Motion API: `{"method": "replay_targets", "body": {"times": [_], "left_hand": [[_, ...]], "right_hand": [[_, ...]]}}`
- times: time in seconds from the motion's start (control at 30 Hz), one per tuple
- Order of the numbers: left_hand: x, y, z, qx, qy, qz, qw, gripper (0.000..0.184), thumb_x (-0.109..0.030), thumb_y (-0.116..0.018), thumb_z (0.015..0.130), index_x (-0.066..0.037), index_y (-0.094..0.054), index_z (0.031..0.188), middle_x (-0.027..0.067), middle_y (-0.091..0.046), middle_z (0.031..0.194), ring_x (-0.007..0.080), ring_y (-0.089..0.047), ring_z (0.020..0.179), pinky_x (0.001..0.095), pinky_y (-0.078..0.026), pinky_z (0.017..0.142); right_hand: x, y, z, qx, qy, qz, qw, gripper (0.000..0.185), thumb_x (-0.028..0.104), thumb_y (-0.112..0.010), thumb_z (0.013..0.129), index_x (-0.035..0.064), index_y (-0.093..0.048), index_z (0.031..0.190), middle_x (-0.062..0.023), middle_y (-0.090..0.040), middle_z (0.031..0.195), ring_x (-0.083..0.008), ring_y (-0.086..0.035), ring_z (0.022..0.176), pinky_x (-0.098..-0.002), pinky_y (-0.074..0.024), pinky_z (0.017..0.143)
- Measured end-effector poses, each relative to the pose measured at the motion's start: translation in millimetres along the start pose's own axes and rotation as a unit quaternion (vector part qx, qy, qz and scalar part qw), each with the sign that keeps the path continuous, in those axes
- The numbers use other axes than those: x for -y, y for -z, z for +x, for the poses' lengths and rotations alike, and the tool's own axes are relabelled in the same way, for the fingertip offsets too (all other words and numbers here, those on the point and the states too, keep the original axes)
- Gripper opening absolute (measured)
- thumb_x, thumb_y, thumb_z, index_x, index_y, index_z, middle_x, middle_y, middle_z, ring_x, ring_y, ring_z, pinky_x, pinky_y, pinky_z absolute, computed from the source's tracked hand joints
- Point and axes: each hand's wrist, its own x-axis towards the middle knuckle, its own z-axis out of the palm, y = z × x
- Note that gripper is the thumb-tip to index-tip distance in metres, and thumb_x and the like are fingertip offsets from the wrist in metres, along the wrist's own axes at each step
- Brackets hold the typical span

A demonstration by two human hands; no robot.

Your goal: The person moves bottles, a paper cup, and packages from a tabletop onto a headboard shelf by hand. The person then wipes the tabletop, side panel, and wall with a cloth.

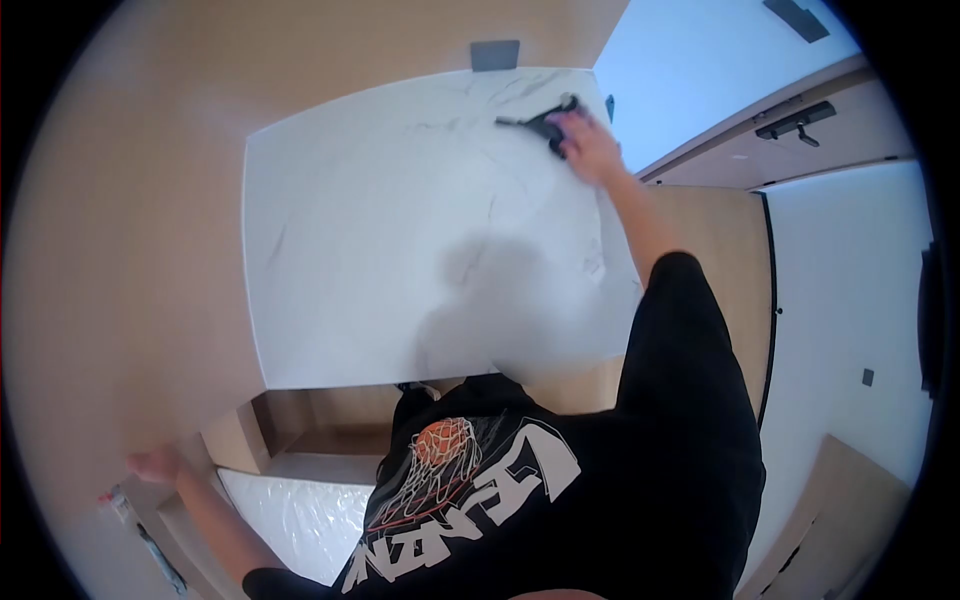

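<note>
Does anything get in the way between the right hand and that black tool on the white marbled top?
Nothing visible does: the right hand is already on the black tool, with no other object between them. The left hand is well away, at the lower left.

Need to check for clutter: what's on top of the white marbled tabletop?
On the marbled tabletop, toward its far right corner, is a dark tool in the right hand, plus a shadow. What the hand covers, including part of the tool, cannot be seen.
</note>
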Motion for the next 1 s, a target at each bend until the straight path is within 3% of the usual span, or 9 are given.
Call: {"method": "replay_targets", "body": {"times": [0.17,0.3,0.4,0.53,0.57,0.63,0.7,0.77,1.0], "left_hand": [[18,-13,2,-0.023,-0.002,-0.132,0.991,0.036,-0.019,-0.071,0.082,0.001,-0.065,0.111,0.0133,-0.069,0.108,0.0268,-0.066,0.094,0.0378,-0.054,0.083],[11,-17,1,-0.043,0.239,-0.435,0.867,0.032,-0.014,-0.066,0.084,0.002,-0.062,0.111,0.0121,-0.067,0.109,0.0256,-0.064,0.096,0.0389,-0.054,0.085],[25,-29,-1,-0.025,0.168,-0.296,0.940,0.031,-0.011,-0.061,0.085,0.002,-0.060,0.114,0.0128,-0.064,0.115,0.0270,-0.063,0.100,0.0414,-0.053,0.085],[-3,-10,-1,-0.009,0.067,-0.139,0.988,0.035,-0.018,-0.078,0.074,0.000,-0.066,0.102,0.0132,-0.069,0.103,0.0275,-0.066,0.093,0.0382,-0.053,0.082],[-10,-4,-5,0.001,0.058,-0.065,0.996,0.036,-0.020,-0.078,0.073,-0.001,-0.067,0.102,0.0134,-0.069,0.103,0.0283,-0.066,0.093,0.0380,-0.053,0.082],[43,-28,-2,0.005,0.200,-0.406,0.892,0.039,-0.022,-0.080,0.072,-0.001,-0.067,0.103,0.0143,-0.069,0.102,0.0300,-0.067,0.094,0.0377,-0.053,0.082],[43,-25,-7,0.002,0.199,-0.372,0.907,0.040,-0.022,-0.079,0.073,-0.001,-0.066,0.105,0.0139,-0.069,0.104,0.0289,-0.066,0.095,0.0381,-0.053,0.083],[-8,3,-2,0.000,0.047,0.042,0.998,0.038,-0.020,-0.077,0.077,-0.001,-0.066,0.108,0.0122,-0.069,0.108,0.0252,-0.065,0.097,0.0391,-0.054,0.085],[53,-20,9,-0.044,0.128,-0.189,0.973,0.039,-0.025,-0.077,0.078,0.000,-0.065,0.106,0.0127,-0.069,0.107,0.0257,-0.066,0.098,0.0384,-0.054,0.085]], "right_hand": [[-22,-30,-9,-0.007,-0.093,-0.093,0.991,0.051,0.031,-0.052,0.093,0.0183,-0.046,0.142,-0.0078,-0.044,0.147,-0.0359,-0.036,0.137,-0.0422,-0.0309,0.114],[49,6,-141,0.001,0.042,-0.006,0.999,0.057,0.018,-0.065,0.080,0.0170,-0.053,0.136,-0.0103,-0.049,0.143,-0.0399,-0.041,0.131,-0.0486,-0.0328,0.111],[81,21,-233,0.067,0.084,0.036,0.994,0.058,0.015,-0.064,0.077,0.0171,-0.055,0.134,-0.0091,-0.049,0.144,-0.0436,-0.039,0.132,-0.0547,-0.0288,0.111],[78,12,-287,0.166,0.049,0.038,0.984,0.055,0.010,-0.061,0.077,0.0113,-0.056,0.132,-0.0084,-0.050,0.142,-0.0436,-0.039,0.132,-0.0544,-0.0313,0.109],[72,11,-280,0.176,0.062,0.027,0.982,0.053,0.009,-0.061,0.078,0.0106,-0.056,0.131,-0.0087,-0.051,0.141,-0.0431,-0.041,0.131,-0.0536,-0.0330,0.108],[56,6,-252,0.153,0.019,0.111,0.982,0.048,0.009,-0.059,0.081,0.0104,-0.057,0.129,-0.0100,-0.053,0.137,-0.0417,-0.044,0.128,-0.0512,-0.0366,0.106],[40,12,-187,0.083,-0.035,0.198,0.976,0.041,0.010,-0.056,0.085,0.0119,-0.059,0.126,-0.0120,-0.056,0.131,-0.0396,-0.049,0.123,-0.0478,-0.0403,0.103],[28,25,-114,0.002,0.037,0.086,0.996,0.033,0.012,-0.051,0.091,0.0140,-0.062,0.121,-0.0141,-0.061,0.122,-0.0366,-0.055,0.115,-0.0441,-0.0437,0.100],[-70,-43,13,-0.056,-0.193,0.067,0.977,0.044,0.017,-0.048,0.095,0.0074,-0.049,0.138,-0.0187,-0.042,0.147,-0.0398,-0.040,0.133,-0.0442,-0.0297,0.114]]}}
